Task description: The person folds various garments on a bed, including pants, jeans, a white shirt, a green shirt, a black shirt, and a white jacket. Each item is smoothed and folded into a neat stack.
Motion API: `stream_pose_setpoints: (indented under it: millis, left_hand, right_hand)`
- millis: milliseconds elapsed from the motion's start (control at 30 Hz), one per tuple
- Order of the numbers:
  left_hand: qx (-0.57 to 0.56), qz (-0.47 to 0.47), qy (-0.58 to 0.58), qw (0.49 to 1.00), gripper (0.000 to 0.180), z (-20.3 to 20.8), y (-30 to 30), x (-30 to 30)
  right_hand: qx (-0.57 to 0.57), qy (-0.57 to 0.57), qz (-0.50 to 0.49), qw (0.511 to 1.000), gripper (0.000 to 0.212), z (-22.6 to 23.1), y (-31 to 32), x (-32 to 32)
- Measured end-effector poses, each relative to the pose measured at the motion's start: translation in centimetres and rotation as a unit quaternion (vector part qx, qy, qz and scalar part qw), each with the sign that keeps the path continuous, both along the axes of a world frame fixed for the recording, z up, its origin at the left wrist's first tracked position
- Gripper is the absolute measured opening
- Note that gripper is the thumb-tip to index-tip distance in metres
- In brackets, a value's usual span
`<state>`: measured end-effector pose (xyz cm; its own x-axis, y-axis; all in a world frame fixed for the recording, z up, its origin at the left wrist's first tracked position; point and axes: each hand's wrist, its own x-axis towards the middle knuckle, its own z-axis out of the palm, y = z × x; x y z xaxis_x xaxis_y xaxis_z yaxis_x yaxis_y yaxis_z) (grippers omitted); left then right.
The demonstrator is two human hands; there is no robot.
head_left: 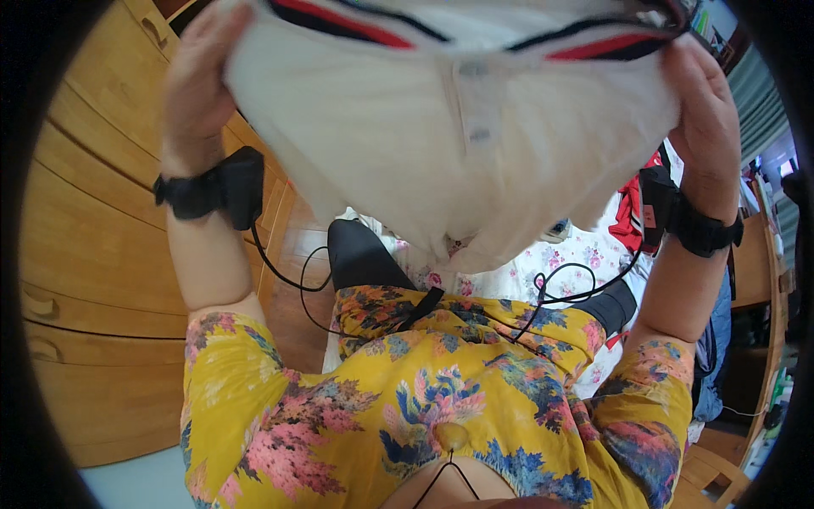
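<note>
A white polo shirt [365,127] hangs spread out in front of me, raised high across the upper part of the view. Its collar has navy and red stripes, and a short buttoned placket [476,102] runs down the middle. My left hand [202,85] grips the shirt at its upper left, and my right hand [705,110] grips the opposite side near the collar. Fingertips of both hands are largely hidden behind the cloth. The shirt's lower part droops in loose folds above my lap.
Below the shirt lies a white flowered bedsheet [593,254], with a red garment [626,216] on it at the right. Wooden drawers [102,280] stand close on my left. At the right is a wooden desk [759,271] with various items. Black cables [280,276] hang from both wrist straps.
</note>
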<state>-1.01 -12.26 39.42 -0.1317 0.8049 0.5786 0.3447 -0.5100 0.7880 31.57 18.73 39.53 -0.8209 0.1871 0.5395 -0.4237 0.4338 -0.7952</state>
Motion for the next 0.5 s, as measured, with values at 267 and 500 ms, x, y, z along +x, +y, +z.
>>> stream_pose_setpoints:
  millis: [267,500]
  left_hand:
    - [-0.080,0.061,0.009,0.995,0.035,-1.7,1.6,0.5]
    - [-0.065,0.022,0.035,0.997,0.035,-1.2,1.1,2.3]
  right_hand:
    - [-0.047,-0.070,-0.061,0.995,0.031,-0.6,-2.5,1.3]
    - [0.091,-0.160,-0.081,0.980,0.025,-0.3,-1.3,4.0]
